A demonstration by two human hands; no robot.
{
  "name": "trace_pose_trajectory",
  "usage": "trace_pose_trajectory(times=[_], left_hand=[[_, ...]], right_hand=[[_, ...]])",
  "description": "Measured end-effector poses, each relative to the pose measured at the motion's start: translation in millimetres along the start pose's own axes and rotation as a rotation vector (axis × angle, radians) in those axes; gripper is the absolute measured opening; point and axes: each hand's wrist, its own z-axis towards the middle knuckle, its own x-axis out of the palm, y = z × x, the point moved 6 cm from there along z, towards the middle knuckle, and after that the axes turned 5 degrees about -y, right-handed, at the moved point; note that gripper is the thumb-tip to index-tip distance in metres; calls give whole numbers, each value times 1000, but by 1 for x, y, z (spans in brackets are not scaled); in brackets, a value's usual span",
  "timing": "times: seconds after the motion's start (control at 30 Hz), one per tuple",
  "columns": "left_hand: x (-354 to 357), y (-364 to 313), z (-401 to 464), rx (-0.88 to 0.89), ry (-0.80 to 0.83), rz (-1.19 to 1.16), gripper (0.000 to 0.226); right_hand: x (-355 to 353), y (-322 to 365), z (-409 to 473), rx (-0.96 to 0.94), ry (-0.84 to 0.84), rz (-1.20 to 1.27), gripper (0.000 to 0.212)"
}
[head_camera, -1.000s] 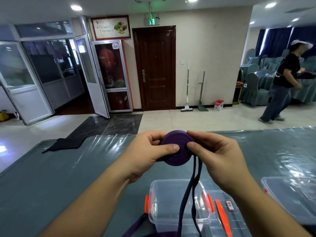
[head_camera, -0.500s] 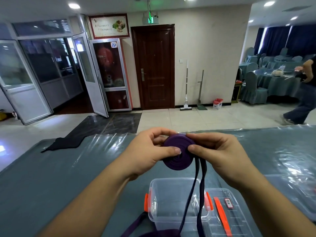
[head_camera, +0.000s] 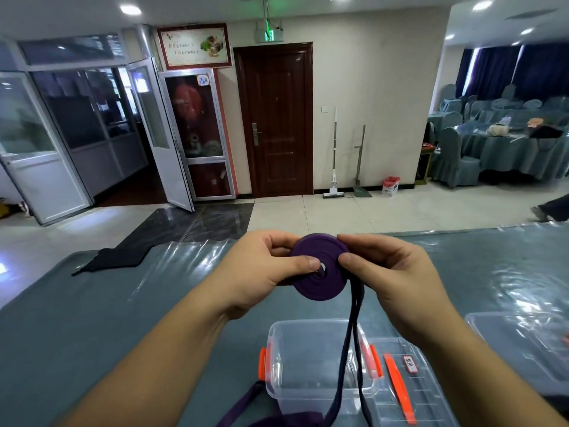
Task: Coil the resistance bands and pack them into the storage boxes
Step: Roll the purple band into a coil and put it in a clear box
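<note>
purple resistance band (head_camera: 320,266) wound into a flat coil, held up above the table between both hands, over the open clear storage box (head_camera: 311,359). left hand (head_camera: 261,269) grips the coil's left side, thumb pressed on its face near the centre, fingers curled behind. right hand (head_camera: 391,272) pinches the coil's right edge, thumb in front. two uncoiled strands hang from the coil's right side down across the box, toward the bottom of the view. box has orange latches; its lid (head_camera: 406,386) lies flat just right of it. a second clear box (head_camera: 523,349) sits further right. teal table (head_camera: 92,318) under clear plastic sheet.
</note>
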Motion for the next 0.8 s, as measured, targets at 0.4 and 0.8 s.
trace_pose_trajectory(times=[0.4,0.8], left_hand=[[2,2,-2,-21,-24,-36,23],[-4,-4,-3,-25,21,81,12]], right_hand=[[3,-5,0,16,114,-48,36],[3,0,1,43,186,-96,35]])
